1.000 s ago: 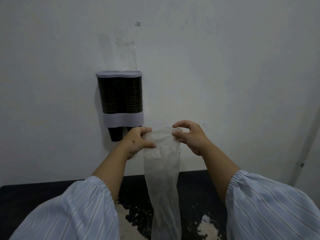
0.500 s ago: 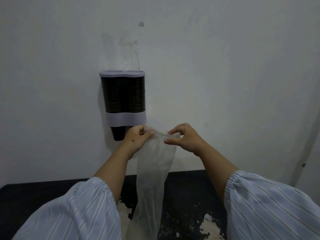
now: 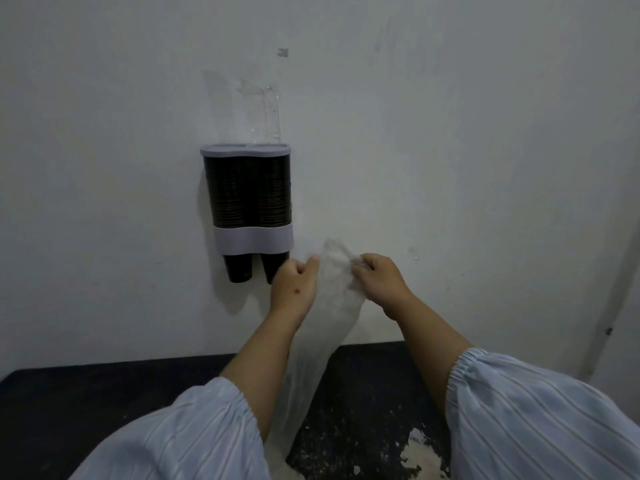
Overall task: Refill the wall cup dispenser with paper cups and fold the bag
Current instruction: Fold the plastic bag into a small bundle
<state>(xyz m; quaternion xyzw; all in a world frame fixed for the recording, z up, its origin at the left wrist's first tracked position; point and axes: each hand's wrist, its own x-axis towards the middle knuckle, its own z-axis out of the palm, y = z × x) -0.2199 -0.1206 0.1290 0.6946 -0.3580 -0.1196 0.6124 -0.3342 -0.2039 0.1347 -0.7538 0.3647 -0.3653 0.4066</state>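
The wall cup dispenser (image 3: 251, 199) hangs on the white wall with a grey lid and a grey band. Both of its tubes are packed with dark paper cups (image 3: 239, 268), and two cup bottoms poke out below. To its lower right I hold a long, thin clear plastic bag (image 3: 322, 327) that hangs down toward the dark surface. My left hand (image 3: 294, 285) pinches the bag's top left edge. My right hand (image 3: 379, 282) grips the top right edge. The bag's top bunches up between the two hands.
A dark counter (image 3: 104, 386) with worn, pale patches (image 3: 419, 452) runs below the wall. Clear tape residue (image 3: 265, 109) sticks to the wall above the dispenser. A pale vertical edge (image 3: 609, 327) stands at the far right.
Both hands have come closer together and the bag's top has crumpled upward between them. The hanging bag has swung to the left.
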